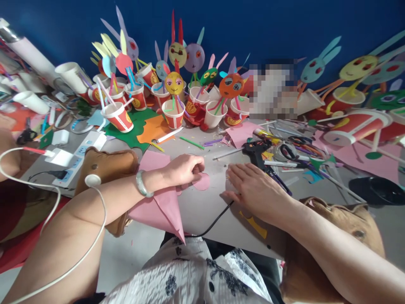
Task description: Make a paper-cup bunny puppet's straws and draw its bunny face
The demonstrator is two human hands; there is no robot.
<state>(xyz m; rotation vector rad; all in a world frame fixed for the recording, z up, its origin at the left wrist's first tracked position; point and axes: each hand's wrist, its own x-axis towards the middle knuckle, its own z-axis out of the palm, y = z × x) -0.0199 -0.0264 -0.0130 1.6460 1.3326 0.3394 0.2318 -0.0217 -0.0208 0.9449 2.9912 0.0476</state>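
Observation:
My left hand [183,169] rests on the table with its fingers curled inward. Whatever they may hold is hidden. Just beside its fingertips lies a small pink paper circle [201,182], partly covered by the hand. Under my left wrist spreads a folded sheet of pink paper [155,211], its corner hanging over the table edge. My right hand [253,185] lies flat, fingers stretched out, and holds nothing. Close behind it sits a black hot glue gun [255,153]. A yellow paper scrap [255,224] is near my right wrist.
Paper cups [173,114] with bunny-eared paper faces on coloured stems line the back. Left are a white power strip [76,158] and a brown cushion [107,166]; another cushion [348,228] lies right. Cables, scissors [289,150] and paper scraps clutter the right. Another person's arm [9,147] shows far left.

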